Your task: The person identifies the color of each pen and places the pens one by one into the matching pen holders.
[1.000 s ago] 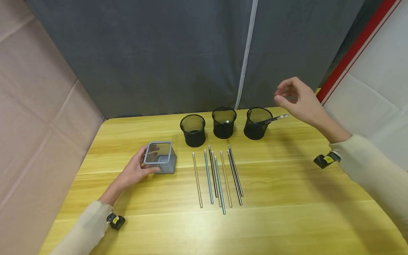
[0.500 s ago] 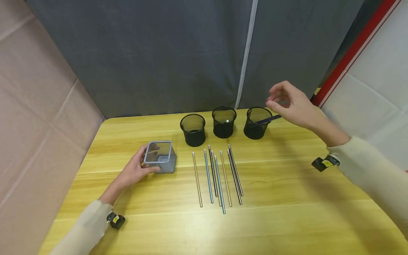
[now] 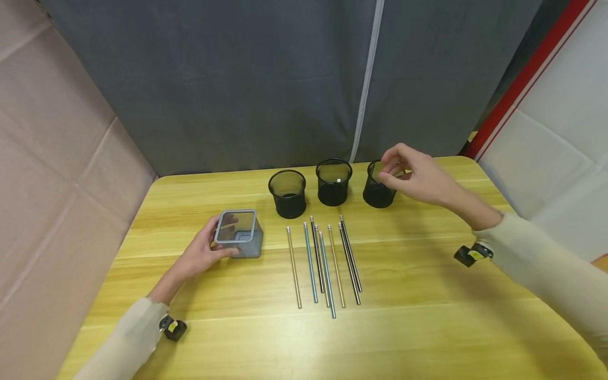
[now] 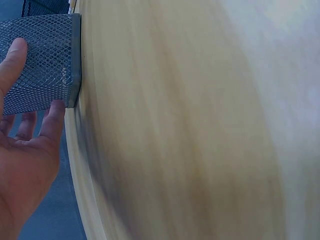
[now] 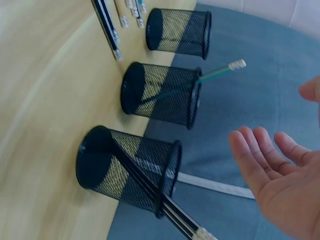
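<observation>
My left hand (image 3: 201,254) holds a grey square mesh pen holder (image 3: 249,247) upright on the table, thumb in front and fingers behind. My right hand (image 3: 418,177), fingers loosely bent and nothing between them, is over the right-hand black round mesh pen cup (image 3: 377,198). Black pencils (image 5: 175,214) lean out of that cup in the right wrist view; the hand hides them in the head view. A green pencil (image 5: 220,73) stands tilted in the middle cup (image 3: 332,196). The left cup (image 3: 291,207) shows no pencil.
Several gold, blue and black pencils (image 3: 336,266) lie on the wooden table (image 3: 404,338) before the cups, eraser ends away from me. A dark grey curtain (image 3: 228,95) hangs behind the table. Pale cloth panels (image 3: 62,174) stand at both sides.
My right hand has moved left and down, from beside the right cup to over it, now covering the ends of the black pencils. My left hand and the pen holder have not moved.
</observation>
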